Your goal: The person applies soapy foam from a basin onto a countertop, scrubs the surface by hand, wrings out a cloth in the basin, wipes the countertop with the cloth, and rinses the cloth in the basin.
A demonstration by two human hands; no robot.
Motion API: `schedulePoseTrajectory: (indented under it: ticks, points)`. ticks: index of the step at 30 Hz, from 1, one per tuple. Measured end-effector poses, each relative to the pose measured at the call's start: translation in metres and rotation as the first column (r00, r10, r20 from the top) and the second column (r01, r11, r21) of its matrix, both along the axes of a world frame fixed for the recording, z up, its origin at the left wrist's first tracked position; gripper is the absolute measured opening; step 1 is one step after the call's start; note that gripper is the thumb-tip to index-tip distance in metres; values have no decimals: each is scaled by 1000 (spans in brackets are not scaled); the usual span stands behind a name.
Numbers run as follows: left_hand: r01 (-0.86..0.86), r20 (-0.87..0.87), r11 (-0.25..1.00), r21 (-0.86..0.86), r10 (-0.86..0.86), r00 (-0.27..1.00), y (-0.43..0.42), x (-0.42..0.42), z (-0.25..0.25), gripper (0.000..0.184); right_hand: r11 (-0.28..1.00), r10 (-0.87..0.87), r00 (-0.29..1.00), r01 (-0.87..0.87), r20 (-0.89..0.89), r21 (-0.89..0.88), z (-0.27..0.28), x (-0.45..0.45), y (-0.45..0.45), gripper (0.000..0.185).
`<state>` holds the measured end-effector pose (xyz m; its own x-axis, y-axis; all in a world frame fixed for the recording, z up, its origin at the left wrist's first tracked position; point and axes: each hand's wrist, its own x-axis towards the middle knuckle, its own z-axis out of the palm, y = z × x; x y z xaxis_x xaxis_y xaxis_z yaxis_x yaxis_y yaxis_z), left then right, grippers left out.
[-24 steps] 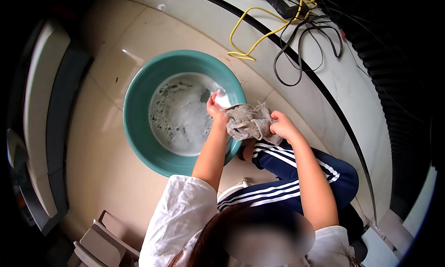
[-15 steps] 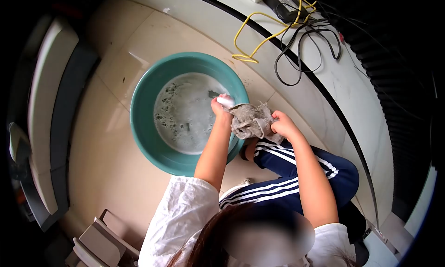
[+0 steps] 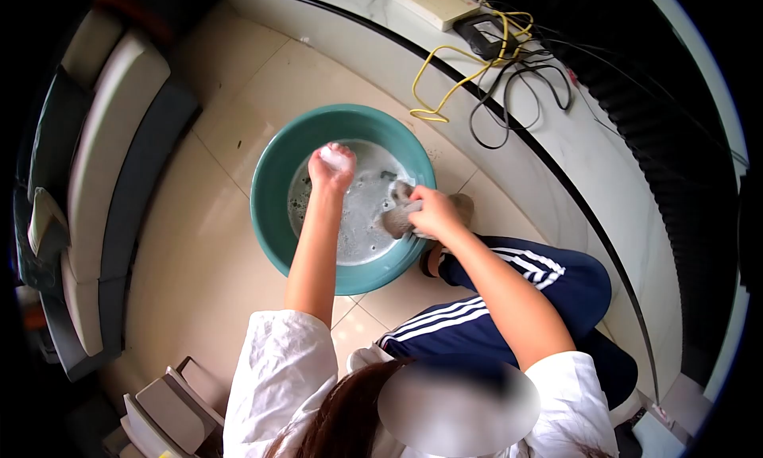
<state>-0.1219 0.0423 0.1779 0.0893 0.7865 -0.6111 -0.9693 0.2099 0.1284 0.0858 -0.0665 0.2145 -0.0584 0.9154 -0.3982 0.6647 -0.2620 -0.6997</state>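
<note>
A round green basin [image 3: 274, 243] stands on the floor with cloudy, sudsy water [image 3: 362, 228] inside. Over its left part is my left hand [image 3: 332, 166], palm up, its fingers curled round a white object [image 3: 335, 159] that looks like soap or foam. My right hand [image 3: 435, 213] grips a grey-brown cloth [image 3: 399, 220] at the basin's right side. Part of the cloth hangs inside near the water, and another part lies over the rim to the right. The fingers of my right hand are closed on the fabric.
Yellow [image 3: 429, 81] and black cables [image 3: 509, 112], an adapter and a white box [image 3: 435, 3] lie on a pale marble ledge. A sofa [image 3: 119, 156] is at the left, a stool [image 3: 175, 410] at the lower left. My striped trouser legs [image 3: 477, 315] are beside the basin.
My left hand has moved left over the basin with the white object, away from the cloth. My right hand has brought the cloth left, partly into the basin. The view has shifted.
</note>
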Motion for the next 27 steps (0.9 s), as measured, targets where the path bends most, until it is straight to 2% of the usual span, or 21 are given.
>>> schedulePoseTrajectory:
  ticks: [3,5,7,8,9,11,12,13,14,16,19,20,23,24,27]
  points:
    - [95,15,992,84,-97,995,10,16,33,14,992,98,995,-100,32,83,2,-23,-13,28]
    - [204,-16,960,192,-205,979,15,41,41,15,988,154,988,-154,12,12,-5,-32,-24,29]
    - [322,-156,930,176,-297,942,11,86,71,18,965,257,966,-258,32,44,-12,-42,-30,33]
    - [395,-157,900,186,-369,916,11,111,84,18,959,276,961,-275,4,62,-14,-44,-36,33]
    - [464,-159,864,197,-439,884,12,138,95,17,932,357,930,-361,89,40,-15,-47,-38,32]
    - [586,-79,771,249,-587,806,5,197,118,19,922,376,918,-385,124,54,-24,-51,-52,27]
    - [635,-49,723,270,-649,759,0,234,130,19,868,474,857,-493,201,56,-22,-46,-51,23]
    - [677,-14,677,290,-704,710,-7,270,144,20,894,438,885,-448,157,28,-45,-52,-50,36]
    - [736,-48,616,282,-757,652,-20,304,159,20,944,303,950,-310,74,114,-75,-65,-53,38]
    - [818,-152,466,337,-831,535,-40,373,172,20,925,357,927,-367,113,94,-70,-55,-47,36]
    - [903,-412,213,372,-834,367,-66,472,165,22,911,382,919,-393,99,124,-71,-47,-44,34]
    - [917,-446,133,375,-842,304,-79,502,167,30,911,383,920,-391,81,133,-72,-44,-42,33]
    - [921,-629,-137,364,-766,135,-112,579,162,31,899,408,912,-407,29,162,-74,-31,-36,31]
    - [903,-652,-146,403,-738,171,-125,598,165,27,895,415,910,-411,16,174,-73,-28,-32,31]
    - [880,-796,-318,353,-596,104,-144,643,174,30,887,427,904,-413,-25,205,-71,-16,-26,29]
